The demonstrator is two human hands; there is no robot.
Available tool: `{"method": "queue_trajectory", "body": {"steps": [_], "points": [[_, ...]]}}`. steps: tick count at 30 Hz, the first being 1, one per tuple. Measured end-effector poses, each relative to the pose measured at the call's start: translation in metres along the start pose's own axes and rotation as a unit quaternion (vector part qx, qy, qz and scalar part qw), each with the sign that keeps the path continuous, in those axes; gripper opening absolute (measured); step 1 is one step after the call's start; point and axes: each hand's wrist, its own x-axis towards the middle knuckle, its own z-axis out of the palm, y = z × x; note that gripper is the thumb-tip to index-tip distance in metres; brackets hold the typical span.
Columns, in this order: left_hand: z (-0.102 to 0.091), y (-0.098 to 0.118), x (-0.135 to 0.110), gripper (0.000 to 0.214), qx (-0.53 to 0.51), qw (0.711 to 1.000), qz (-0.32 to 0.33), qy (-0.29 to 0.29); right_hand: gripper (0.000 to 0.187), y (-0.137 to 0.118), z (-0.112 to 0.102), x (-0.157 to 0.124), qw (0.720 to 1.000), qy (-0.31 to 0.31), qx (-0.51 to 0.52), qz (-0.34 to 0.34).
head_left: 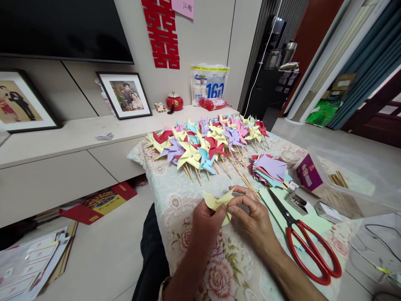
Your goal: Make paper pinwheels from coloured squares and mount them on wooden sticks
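Observation:
Both hands meet over the floral tablecloth (pixel 175 209) on a yellow paper pinwheel piece (pixel 216 200). My left hand (pixel 206 219) pinches its lower edge with closed fingers. My right hand (pixel 250 211) curls over its right side, fingertips pressing the folded tips together. Just beyond lie several loose wooden sticks (pixel 247 182) and a big pile of finished coloured pinwheels (pixel 206 140).
A stack of cut coloured paper squares (pixel 271 169) sits to the right, with red-handled scissors (pixel 305 240), a small stapler box (pixel 300 200), a purple box (pixel 308 171) and a clear plastic tub (pixel 354 184). A low cabinet (pixel 56 154) with framed photos stands left.

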Motion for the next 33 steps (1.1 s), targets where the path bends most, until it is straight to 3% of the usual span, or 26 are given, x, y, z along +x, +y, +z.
{"method": "queue_trajectory", "body": {"steps": [21,26,28,33], "points": [[-0.001,-0.004,0.000,0.020,0.032,0.999,0.022,-0.015,0.010,-0.005,0.003,-0.001,0.999,0.007,0.015,0.046],[0.000,-0.003,0.001,0.023,0.033,0.999,0.009,-0.020,0.008,-0.002,0.005,-0.001,0.994,0.011,0.067,0.081],[0.000,-0.002,0.002,0.023,0.028,0.999,-0.002,-0.021,0.018,0.000,0.007,-0.001,0.989,0.017,0.099,0.113],[0.002,0.000,0.000,0.025,0.009,1.000,-0.010,-0.024,0.067,0.003,0.011,-0.001,0.966,0.023,0.197,0.164]]}}
